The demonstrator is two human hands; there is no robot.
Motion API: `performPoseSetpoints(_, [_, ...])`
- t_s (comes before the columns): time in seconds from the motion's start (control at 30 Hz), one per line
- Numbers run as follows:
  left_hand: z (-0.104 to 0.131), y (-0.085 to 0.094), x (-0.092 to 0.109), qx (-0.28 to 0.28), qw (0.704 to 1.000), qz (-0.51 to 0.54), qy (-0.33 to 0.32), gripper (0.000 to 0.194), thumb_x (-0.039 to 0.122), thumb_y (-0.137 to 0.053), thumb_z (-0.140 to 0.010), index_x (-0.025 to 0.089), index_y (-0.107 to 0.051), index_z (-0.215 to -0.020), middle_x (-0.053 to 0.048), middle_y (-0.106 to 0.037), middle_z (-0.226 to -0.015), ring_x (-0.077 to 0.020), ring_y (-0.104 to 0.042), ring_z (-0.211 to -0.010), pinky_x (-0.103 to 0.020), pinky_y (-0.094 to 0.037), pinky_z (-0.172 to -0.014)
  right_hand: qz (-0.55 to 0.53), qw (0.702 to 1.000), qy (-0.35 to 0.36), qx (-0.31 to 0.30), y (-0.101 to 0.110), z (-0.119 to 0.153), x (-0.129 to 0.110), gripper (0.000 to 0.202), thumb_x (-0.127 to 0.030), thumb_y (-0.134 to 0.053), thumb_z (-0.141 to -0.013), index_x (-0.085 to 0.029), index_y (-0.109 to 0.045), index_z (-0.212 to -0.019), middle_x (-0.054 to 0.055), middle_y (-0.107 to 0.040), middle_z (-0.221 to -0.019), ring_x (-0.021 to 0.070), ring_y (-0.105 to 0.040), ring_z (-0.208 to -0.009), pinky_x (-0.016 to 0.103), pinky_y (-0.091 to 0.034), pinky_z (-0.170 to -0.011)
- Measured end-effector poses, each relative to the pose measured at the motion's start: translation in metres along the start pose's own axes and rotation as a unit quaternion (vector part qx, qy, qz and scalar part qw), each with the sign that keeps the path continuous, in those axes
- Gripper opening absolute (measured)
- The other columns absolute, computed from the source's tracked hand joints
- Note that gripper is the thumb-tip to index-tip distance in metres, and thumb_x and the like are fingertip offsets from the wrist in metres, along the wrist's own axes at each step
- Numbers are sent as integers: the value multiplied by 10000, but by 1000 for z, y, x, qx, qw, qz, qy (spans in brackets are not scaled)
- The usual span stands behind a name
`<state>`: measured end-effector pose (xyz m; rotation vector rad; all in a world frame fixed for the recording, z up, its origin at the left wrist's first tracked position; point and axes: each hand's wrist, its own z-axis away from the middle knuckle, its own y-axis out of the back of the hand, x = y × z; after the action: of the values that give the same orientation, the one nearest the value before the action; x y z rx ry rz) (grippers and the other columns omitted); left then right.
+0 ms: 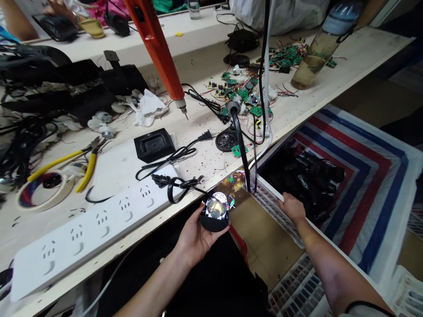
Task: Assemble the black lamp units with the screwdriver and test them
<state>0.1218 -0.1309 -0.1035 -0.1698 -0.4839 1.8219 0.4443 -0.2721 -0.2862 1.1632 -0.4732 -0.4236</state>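
My left hand [203, 235] holds a round black device [214, 220] from below, its thumb on the left side. The device's open top shows a lit, glowing part and a small green board at its right. A black cord [185, 185] runs from it up to the bench edge. My right hand [292, 208] is closed on the near rim of a white crate [276, 211] at the right. Black pieces [307, 176] lie inside the crate on a striped sheet [366, 171].
An orange electric screwdriver [158, 53] hangs over the bench [198, 127]. A white power strip [95, 229], yellow-handled pliers [87, 169], tape roll [46, 189], green circuit boards [287, 55] and a bottle [317, 53] lie or stand there. Cables hang before the crate. Another person's arm [20, 20] shows top left.
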Motion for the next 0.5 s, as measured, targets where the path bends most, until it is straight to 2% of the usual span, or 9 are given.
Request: performPoseSetpoints(0.5, [-3, 3, -1, -6, 1000, 1, -3, 400, 344, -450, -945, 53, -526, -1210, -159, -724, -912, -301, -721, -771, -408, -620, -671, 1, 1000, -5, 3, 1, 1, 0, 228, -339, -434, -939, -163, -578, -950, 99, -678, -977, 215, -671, -846, 277, -431, -626])
